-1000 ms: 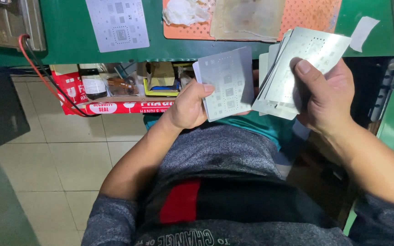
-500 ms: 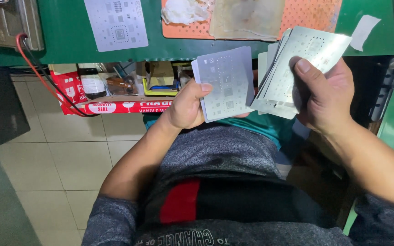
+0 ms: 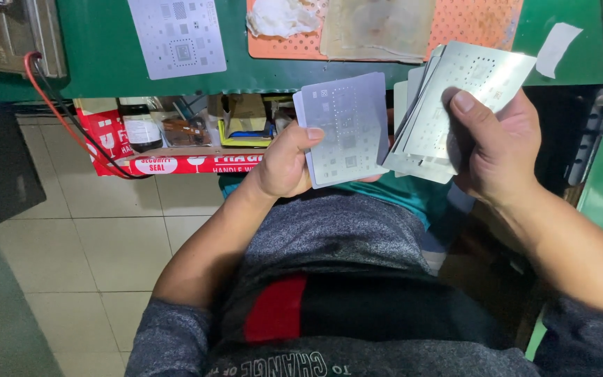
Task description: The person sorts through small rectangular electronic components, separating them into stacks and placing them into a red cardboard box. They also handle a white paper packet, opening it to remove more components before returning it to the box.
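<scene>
My left hand grips two thin grey metal stencil sheets by their lower left edge, thumb on the face. My right hand holds a fanned stack of several similar perforated metal stencils, thumb pressed on the top sheet. The two bunches sit side by side, nearly touching, over my lap and just below the edge of the green workbench.
Another stencil sheet lies flat on the bench. An orange mat carries a crumpled white tissue and a stained sheet. A red cardboard box of bottles and parts sits under the bench. Red and black wires hang at left.
My left hand has shifted its sheets slightly right, closer to the stack. The right hand stays almost still.
</scene>
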